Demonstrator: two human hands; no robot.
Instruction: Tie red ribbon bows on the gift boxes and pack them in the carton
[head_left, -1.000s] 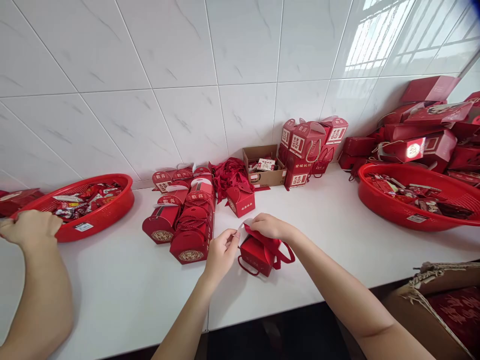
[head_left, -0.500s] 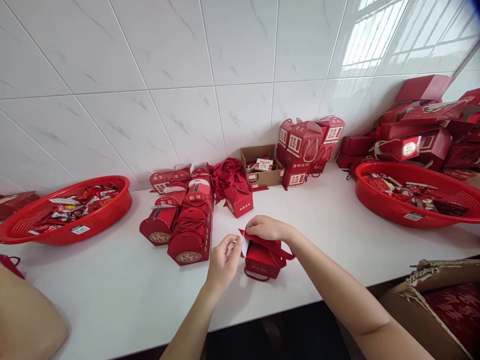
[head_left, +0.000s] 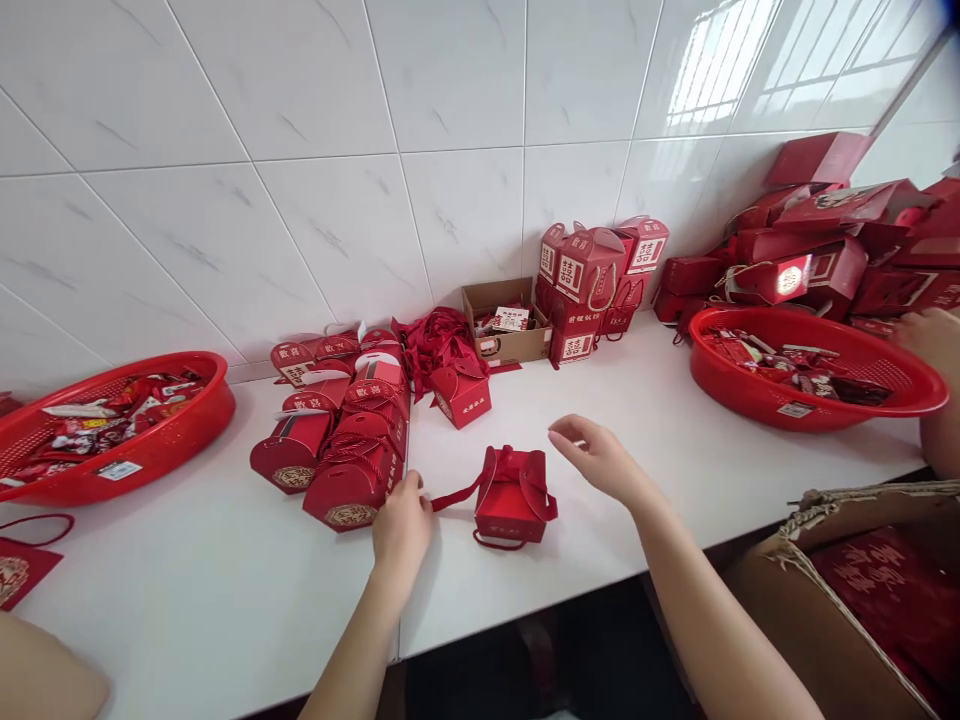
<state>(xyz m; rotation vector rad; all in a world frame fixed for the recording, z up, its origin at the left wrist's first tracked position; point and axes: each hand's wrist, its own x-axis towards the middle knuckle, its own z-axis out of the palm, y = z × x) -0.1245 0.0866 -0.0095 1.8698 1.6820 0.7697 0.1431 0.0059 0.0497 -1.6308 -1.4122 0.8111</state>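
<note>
A small red gift box [head_left: 511,515] stands on the white table in front of me, its curved top flaps folded together. A red ribbon [head_left: 459,494] lies over its top and stretches left to my left hand [head_left: 403,522], which is closed on the ribbon's end. My right hand [head_left: 596,460] hovers right of the box, its fingers apart and touching nothing. Close by my left hand is a group of red gift boxes [head_left: 346,490] with rope handles. Behind sits another red box [head_left: 463,395], beside a heap of red ribbons [head_left: 435,345].
Red plastic baskets of wrapped sweets stand left [head_left: 161,440] and right [head_left: 750,400]. A small cardboard box [head_left: 517,347], stacked red boxes [head_left: 589,265] and a larger pile [head_left: 817,215] line the wall. An open carton [head_left: 765,600] is at lower right. Another person's hand [head_left: 930,345] shows at far right.
My hands have parted from above the gift box: the left drew leftward with the ribbon end, the right moved right and opened. Another person's hand has appeared by the right basket.
</note>
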